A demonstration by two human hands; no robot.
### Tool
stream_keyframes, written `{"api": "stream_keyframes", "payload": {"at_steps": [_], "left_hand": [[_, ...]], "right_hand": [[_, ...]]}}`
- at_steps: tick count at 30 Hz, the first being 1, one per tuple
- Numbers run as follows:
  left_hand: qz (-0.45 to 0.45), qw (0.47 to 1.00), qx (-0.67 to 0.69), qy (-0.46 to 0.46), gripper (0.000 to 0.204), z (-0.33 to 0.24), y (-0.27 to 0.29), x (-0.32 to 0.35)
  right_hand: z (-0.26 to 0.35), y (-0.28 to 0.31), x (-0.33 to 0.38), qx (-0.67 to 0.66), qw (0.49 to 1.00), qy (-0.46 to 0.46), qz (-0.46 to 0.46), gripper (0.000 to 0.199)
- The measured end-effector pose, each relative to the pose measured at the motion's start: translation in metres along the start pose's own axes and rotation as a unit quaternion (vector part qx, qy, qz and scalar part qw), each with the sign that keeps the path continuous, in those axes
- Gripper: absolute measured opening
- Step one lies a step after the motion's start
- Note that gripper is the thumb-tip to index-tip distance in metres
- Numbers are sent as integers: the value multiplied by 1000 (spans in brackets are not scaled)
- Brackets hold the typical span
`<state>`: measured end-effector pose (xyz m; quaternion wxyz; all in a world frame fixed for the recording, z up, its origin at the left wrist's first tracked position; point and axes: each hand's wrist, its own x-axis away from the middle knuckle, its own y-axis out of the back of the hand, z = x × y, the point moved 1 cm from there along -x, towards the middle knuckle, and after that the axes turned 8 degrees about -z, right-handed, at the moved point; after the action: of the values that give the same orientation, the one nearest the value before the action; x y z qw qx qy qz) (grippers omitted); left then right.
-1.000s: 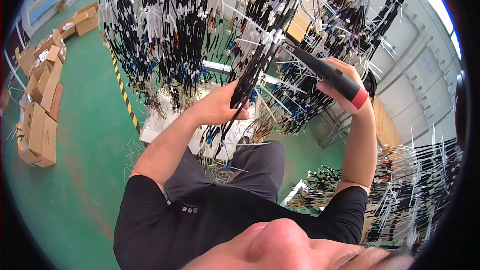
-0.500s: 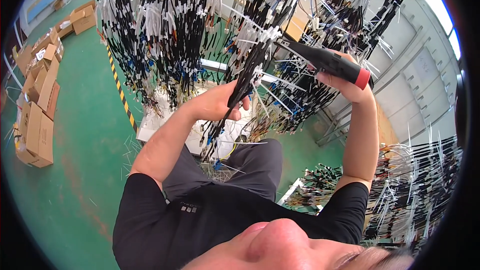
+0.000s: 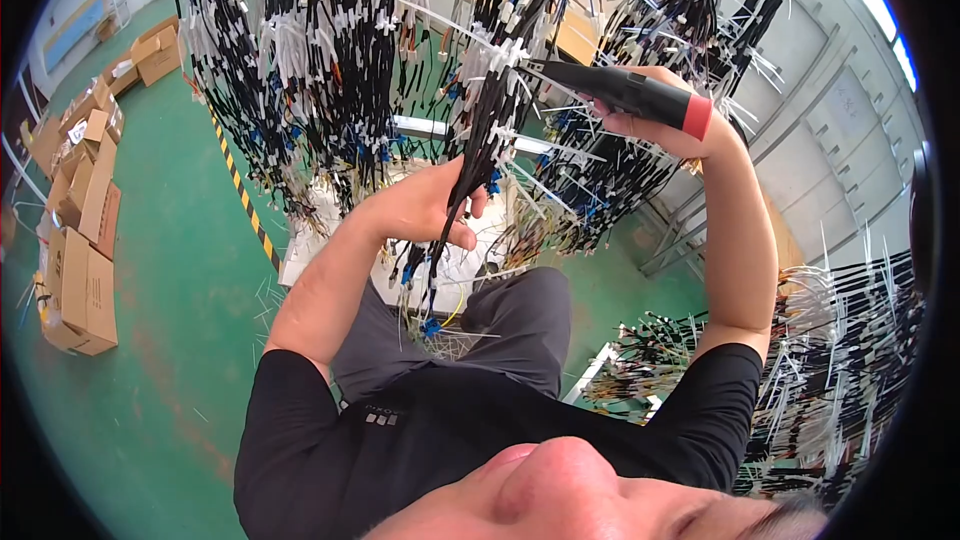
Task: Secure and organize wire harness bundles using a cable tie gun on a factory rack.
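Note:
My left hand (image 3: 412,206) is loosely curled round a hanging bundle of black wires (image 3: 480,145), which passes between thumb and fingers. White cable ties and connectors cross this bundle, and blue connectors hang at its lower end. In my right hand (image 3: 655,132) is a black cable tie gun (image 3: 630,90) with a red rear end. The gun's narrow nose points left and sits against a cluster of white ties (image 3: 500,58) high on the bundle, above my left hand. My right fingers are wrapped round the grip and partly hidden by the tool.
Dense wire harnesses (image 3: 310,50) hang in front of me, with more at the far right (image 3: 690,30). A metal bar (image 3: 420,127) runs behind the bundle. Further harnesses (image 3: 830,370) lie at lower right. Cardboard boxes (image 3: 80,290) line the green floor at left, beyond striped tape (image 3: 240,190).
The tie gun and my right hand have shifted left and slightly up in view, and the tool now lies more level. My left hand stays round the bundle.

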<state>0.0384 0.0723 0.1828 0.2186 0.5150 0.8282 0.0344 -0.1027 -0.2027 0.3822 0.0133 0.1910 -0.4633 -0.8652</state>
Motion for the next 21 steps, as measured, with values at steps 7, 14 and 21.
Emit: {"api": "stream_keyframes", "payload": {"at_steps": [7,14,21], "left_hand": [[16,999,35,13,111,-3,9,2],[-165,972,168,-16,62,8,-7,0],[-264,957,121,22,24,3,-12,-16]], "right_hand": [[-20,-4,9,15,1000,-11,3,30],[-13,-8,17,-54,998,20,-6,31],[-9,-10,19,-50,998,7,-41,27]]}}
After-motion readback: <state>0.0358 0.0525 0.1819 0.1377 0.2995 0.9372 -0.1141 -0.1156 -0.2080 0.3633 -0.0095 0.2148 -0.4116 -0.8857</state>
